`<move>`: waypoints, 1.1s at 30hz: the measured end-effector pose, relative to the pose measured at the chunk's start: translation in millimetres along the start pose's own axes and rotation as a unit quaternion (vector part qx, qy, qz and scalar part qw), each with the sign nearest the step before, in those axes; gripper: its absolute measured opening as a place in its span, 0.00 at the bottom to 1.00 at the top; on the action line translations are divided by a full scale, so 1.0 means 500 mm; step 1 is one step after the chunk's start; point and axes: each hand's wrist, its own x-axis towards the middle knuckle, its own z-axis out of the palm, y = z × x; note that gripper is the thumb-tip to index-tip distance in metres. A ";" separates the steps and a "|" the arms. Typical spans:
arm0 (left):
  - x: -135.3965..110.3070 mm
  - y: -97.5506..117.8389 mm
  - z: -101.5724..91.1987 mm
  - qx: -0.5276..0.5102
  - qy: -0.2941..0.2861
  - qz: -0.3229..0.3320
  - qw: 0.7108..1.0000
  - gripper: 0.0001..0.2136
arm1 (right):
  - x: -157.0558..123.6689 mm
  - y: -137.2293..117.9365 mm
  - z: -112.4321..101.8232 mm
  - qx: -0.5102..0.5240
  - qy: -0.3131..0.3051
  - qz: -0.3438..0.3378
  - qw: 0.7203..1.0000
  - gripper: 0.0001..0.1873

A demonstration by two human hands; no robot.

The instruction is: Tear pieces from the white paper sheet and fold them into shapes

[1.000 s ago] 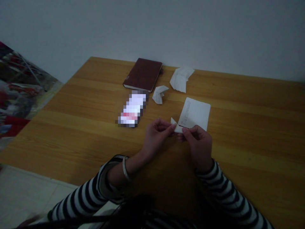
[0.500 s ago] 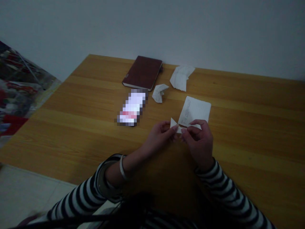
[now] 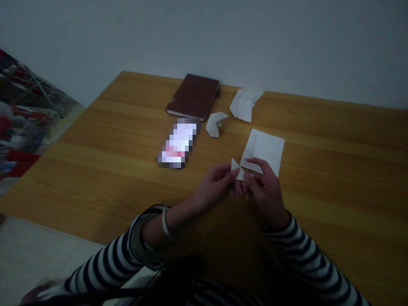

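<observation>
Between my two hands is a small folded piece of white paper (image 3: 236, 165), with a pointed corner standing up on its left. My left hand (image 3: 219, 177) pinches it, thumb on top. My right hand (image 3: 264, 182) grips its right end between thumb and fingers, with the index finger stretched over it. Just beyond my right hand lies a stack of white paper sheets (image 3: 266, 146) with some print along the left side. Farther back are a small group of folded paper pieces (image 3: 215, 124) and a larger fanned row of folded paper pieces (image 3: 245, 104).
A dark red notebook (image 3: 194, 95) lies at the back of the wooden table (image 3: 111, 148). In front of it is a phone (image 3: 179, 142) with a lit, blurred screen. A pale wall (image 3: 223, 38) stands behind the table. Cluttered items (image 3: 25, 123) are at the far left.
My right hand's fingers have shifted on the folded paper, and its right end is now flatter and more covered. The whole view has moved slightly. Nothing else on the table has moved.
</observation>
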 end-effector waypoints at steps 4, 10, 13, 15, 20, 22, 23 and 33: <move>0.005 0.005 -0.014 0.008 -0.024 -0.005 1.000 0.16 | 0.005 0.007 -0.014 0.064 -0.028 0.026 0.997 0.16; 0.002 0.004 -0.009 -0.006 -0.040 -0.017 0.999 0.18 | 0.003 0.017 -0.006 0.101 -0.040 0.043 0.993 0.14; 0.000 0.005 -0.003 -0.016 -0.017 -0.015 1.000 0.17 | 0.001 0.014 -0.001 0.018 -0.025 -0.012 0.999 0.16; 0.000 0.006 -0.002 -0.011 0.014 -0.015 1.000 0.16 | 0.000 0.008 0.000 -0.072 0.005 -0.080 0.994 0.15; 0.002 0.011 -0.002 0.014 0.051 -0.011 0.999 0.17 | -0.002 0.002 -0.002 -0.251 0.112 -0.238 0.932 0.05; 0.003 0.011 -0.003 0.022 0.045 -0.016 0.999 0.17 | -0.004 0.010 -0.002 -0.258 0.144 -0.242 0.924 0.02; 0.004 0.010 -0.004 0.025 0.043 -0.017 0.999 0.16 | -0.005 0.015 -0.002 -0.249 0.165 -0.238 0.924 0.04; -0.007 0.012 -0.010 0.351 0.152 0.080 0.920 0.17 | -0.010 0.004 -0.002 -0.197 0.009 -0.155 0.968 0.11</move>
